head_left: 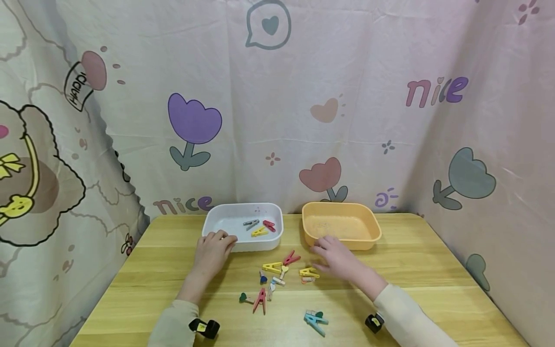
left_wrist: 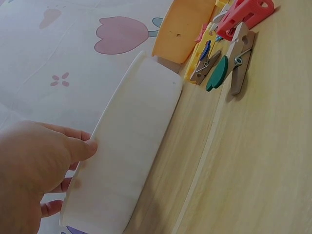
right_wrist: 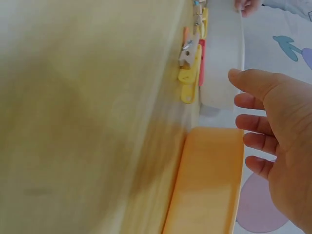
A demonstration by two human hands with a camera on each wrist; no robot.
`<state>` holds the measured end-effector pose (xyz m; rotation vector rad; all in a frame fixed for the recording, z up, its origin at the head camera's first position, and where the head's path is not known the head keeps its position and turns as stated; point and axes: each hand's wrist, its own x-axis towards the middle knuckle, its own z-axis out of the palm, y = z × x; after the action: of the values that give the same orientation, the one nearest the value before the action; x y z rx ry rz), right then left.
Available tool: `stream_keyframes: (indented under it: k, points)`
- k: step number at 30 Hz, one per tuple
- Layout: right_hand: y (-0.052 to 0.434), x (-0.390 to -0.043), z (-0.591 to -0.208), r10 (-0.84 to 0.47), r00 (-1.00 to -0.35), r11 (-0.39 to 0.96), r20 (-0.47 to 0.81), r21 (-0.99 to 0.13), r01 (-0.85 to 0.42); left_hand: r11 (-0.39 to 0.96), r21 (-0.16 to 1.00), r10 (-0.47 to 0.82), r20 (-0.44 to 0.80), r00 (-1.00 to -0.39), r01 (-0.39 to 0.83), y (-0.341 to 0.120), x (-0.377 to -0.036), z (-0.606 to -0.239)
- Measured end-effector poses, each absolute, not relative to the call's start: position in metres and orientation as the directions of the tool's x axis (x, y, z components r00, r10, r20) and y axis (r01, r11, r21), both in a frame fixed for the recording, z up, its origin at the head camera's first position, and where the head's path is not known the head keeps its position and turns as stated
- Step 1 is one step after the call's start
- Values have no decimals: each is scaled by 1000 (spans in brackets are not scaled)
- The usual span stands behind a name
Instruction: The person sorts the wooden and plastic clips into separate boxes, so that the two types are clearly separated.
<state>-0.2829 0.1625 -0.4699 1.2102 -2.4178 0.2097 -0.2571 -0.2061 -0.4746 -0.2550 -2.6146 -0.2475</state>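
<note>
We've got the left hand [head_left: 213,250] curled over the near rim of the white tray [head_left: 277,236], thumb on the outer wall, fingers over the edge, so it's gripping the tray, w/ three pegs already inside. The right hand [head_left: 336,258] hangs open, fingers spread and relaxed, holding nothing, just in front of the orange tray [head_left: 373,231] and right beside a yellow peg [head_left: 309,273] on the table [head_left: 433,270]. The rest of the pegs lie scattered between the hands. Risks as we see them: the spread fingers could sweep neighbouring pegs & knock them toward the table edge; a peg pinched off-centre may spring out; and the light white tray could tip or slide if the left hand pulls on its rim.
</note>
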Motion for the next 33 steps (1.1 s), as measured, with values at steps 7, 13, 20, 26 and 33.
stream_keyframes:
  k: [7,13,20,26,33]
  points:
    - [168,-273,-477,-735,-584,632,346,35,-775,965,133,129,500,-856,224,-205,-257,-474]
    - [171,-270,-484,-760,-549,607,349,78,-791,965,127,135,504,-853,228,-205,-257,-474]
    - [173,-268,-487,-761,-573,619,305,75,-782,966,127,132,507,-852,225,-206,-257,-475]
    - [171,-267,-486,-750,-601,637,276,57,-769,966,130,127,507,-852,222,-207,-258,-476]
    - [169,-267,-485,-740,-623,652,254,40,-757,965,123,138,514,-847,232,-207,-257,-476]
